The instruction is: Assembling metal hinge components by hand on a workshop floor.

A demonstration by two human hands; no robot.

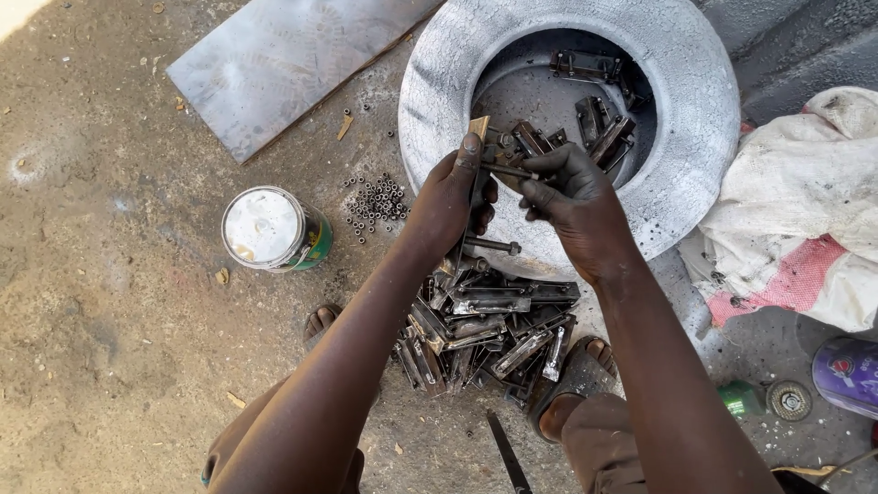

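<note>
Head view, hands (512, 187) gripping metal latch (501, 151)

Dirt ground (119, 302) bears a tyre (695, 110), metal sheet (274, 59), tin (273, 229), nuts (377, 201), brackets (485, 329).

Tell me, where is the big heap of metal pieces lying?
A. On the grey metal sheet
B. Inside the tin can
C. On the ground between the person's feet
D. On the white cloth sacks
C: the heap of metal pieces lies on the ground between the sandalled feet, below the left hand and right hand.
</note>
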